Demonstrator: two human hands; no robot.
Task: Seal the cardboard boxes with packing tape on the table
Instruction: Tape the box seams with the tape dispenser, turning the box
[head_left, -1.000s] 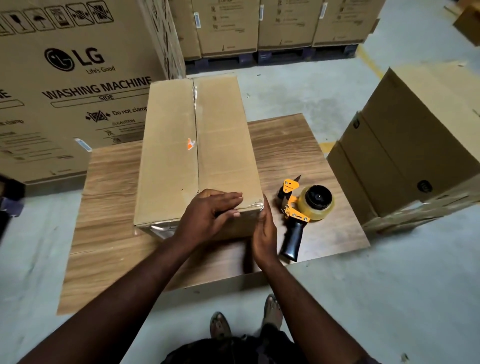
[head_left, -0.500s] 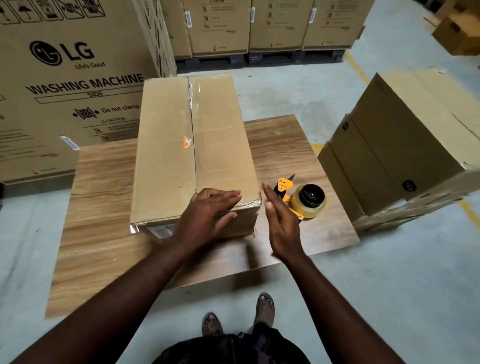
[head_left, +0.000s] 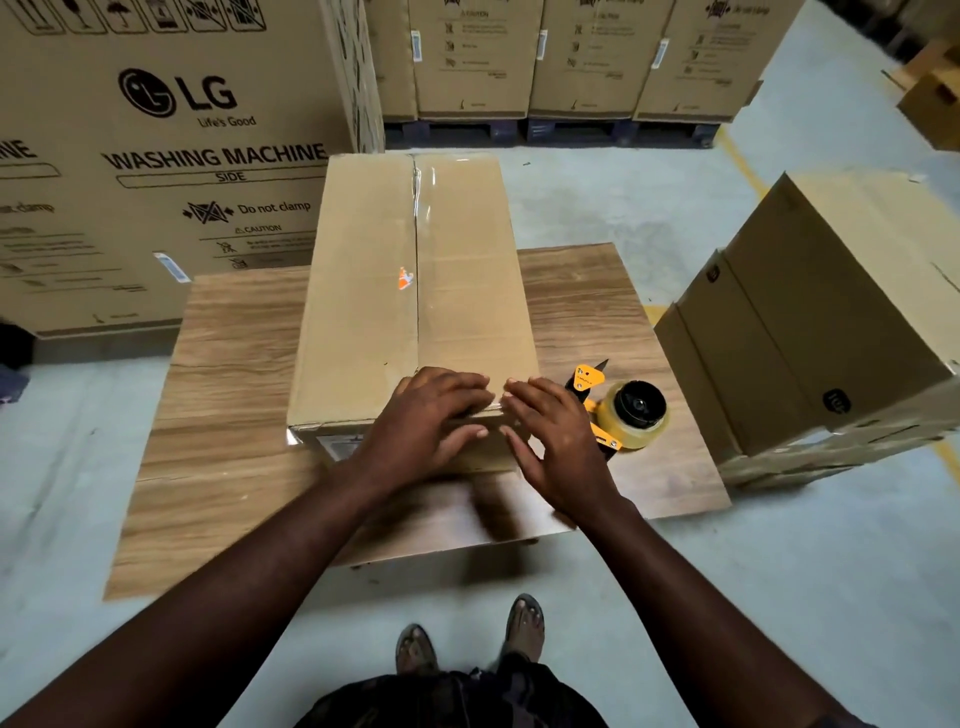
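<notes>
A long cardboard box (head_left: 415, 291) was seen lying on the wooden desk (head_left: 234, 389), its long axis running from near to far and its far end reaching past the desk's far edge. A glossy strip of packing tape (head_left: 423, 208) could be made out along the centre seam, from the far end towards the near one. Both hands were laid on the near top edge of the box. The left hand (head_left: 426, 421) was spread just to the near side of the seam end, and the right hand (head_left: 556, 436) was placed just beside it at the near right corner. The fingers (head_left: 462, 387) of both hands were held straight and pressed flat on the cardboard, with nothing grasped. The tape end was judged to be in the course of being smoothed down over the edge, though the tape under the hands could not be seen. The yellow tape dispenser (head_left: 623, 410) was found lying on the desk just to the right of the box, close beside the right hand, with its handle hidden behind that hand. It was therefore taken to be nearer the right hand than the left, should it be wanted again. More cardboard boxes (head_left: 831, 332) were stacked on the floor to the right of the desk, well apart from the hands, and a large washing machine carton (head_left: 171, 156) was seen at the far left.
</notes>
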